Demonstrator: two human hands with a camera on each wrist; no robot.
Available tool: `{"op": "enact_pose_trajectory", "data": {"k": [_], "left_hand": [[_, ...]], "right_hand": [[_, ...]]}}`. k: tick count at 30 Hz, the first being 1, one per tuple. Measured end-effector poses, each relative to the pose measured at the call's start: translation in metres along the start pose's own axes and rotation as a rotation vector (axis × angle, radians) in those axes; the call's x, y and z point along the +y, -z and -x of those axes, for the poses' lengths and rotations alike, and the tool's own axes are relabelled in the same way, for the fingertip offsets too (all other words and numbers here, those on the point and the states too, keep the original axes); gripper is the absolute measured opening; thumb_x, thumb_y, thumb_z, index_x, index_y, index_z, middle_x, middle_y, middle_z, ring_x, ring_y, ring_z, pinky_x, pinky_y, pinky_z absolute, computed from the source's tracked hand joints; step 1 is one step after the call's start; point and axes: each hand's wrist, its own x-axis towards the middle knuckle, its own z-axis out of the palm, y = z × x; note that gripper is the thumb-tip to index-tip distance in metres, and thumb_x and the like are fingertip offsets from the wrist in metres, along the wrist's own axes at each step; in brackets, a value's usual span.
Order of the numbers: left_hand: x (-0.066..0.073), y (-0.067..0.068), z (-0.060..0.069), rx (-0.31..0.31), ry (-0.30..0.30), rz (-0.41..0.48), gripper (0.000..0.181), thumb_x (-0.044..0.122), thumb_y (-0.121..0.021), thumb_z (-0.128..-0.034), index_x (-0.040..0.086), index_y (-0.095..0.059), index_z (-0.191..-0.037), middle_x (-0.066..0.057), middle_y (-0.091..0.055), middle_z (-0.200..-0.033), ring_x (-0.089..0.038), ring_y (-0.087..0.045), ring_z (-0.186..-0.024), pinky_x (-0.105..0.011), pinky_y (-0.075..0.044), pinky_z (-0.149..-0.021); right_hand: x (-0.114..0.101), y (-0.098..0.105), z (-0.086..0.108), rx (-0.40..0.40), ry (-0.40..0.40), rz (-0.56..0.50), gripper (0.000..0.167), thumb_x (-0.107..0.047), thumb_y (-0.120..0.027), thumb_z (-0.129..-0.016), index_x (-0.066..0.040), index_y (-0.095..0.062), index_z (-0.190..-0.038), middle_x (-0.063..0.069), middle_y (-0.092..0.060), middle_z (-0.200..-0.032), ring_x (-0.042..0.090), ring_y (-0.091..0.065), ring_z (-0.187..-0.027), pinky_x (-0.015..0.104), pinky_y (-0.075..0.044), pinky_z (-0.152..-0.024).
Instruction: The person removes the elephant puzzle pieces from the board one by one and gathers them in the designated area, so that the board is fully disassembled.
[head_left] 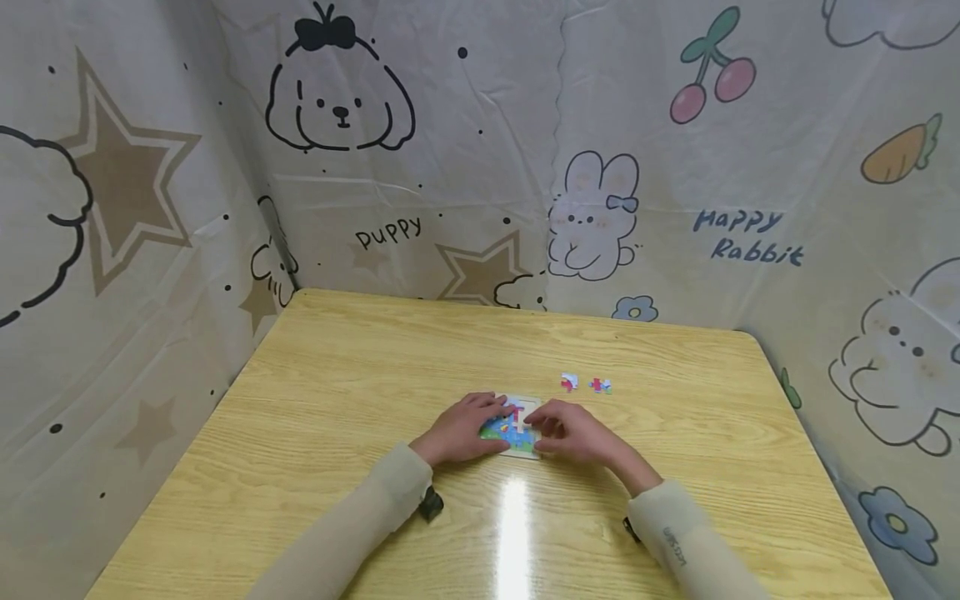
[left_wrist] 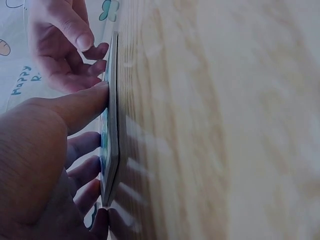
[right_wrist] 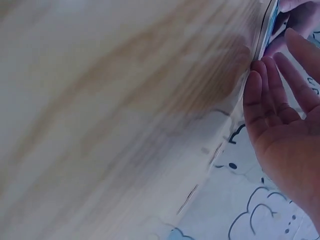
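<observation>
A small picture puzzle (head_left: pixel 510 434) in a thin pale frame lies flat on the table, with a light gap in its upper middle. My left hand (head_left: pixel 465 429) rests over its left side, fingers spread and thumb near the front edge. The left wrist view shows the left hand (left_wrist: pixel 42 160) with its thumb on the edge-on board (left_wrist: pixel 113 120). My right hand (head_left: pixel 576 435) is at the right side, fingers loosely bent. In the right wrist view the right hand's (right_wrist: pixel 285 112) fingertips meet the board's edge (right_wrist: pixel 263 35); no piece shows in them.
Two loose puzzle pieces, one white and red (head_left: pixel 570 382) and one red and blue (head_left: pixel 600 386), lie beyond the right hand. The wooden table (head_left: pixel 360 358) meets a printed cloth backdrop (head_left: pixel 480 167) at the back and sides.
</observation>
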Motion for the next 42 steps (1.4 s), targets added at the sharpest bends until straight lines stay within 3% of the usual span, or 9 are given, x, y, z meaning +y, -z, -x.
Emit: {"op": "enact_pose_trajectory", "data": {"k": [10,42], "left_hand": [[0.002,-0.002,-0.002,-0.001,0.014,-0.044,0.068,0.053,-0.065,-0.0986,0.027,-0.045,-0.159,-0.003,-0.039,-0.167,-0.028,-0.032,-0.155,-0.052,-0.031,-0.124],[0.001,-0.002,-0.002,0.012,0.001,-0.017,0.066,0.05,-0.065,-0.0993,0.024,-0.047,-0.157,-0.004,-0.039,-0.166,-0.029,-0.032,-0.155,-0.053,-0.031,-0.124]], "right_hand": [[-0.008,-0.005,-0.007,0.002,0.011,0.098,0.033,-0.013,-0.079,-0.091,-0.004,-0.072,-0.123,0.005,-0.065,-0.095,0.012,-0.058,-0.082,0.025,-0.051,-0.074],[-0.008,-0.008,-0.015,-0.012,-0.031,0.071,0.029,-0.008,-0.086,-0.084,-0.009,-0.072,-0.11,-0.001,-0.066,-0.091,0.008,-0.058,-0.076,0.024,-0.052,-0.069]]}}
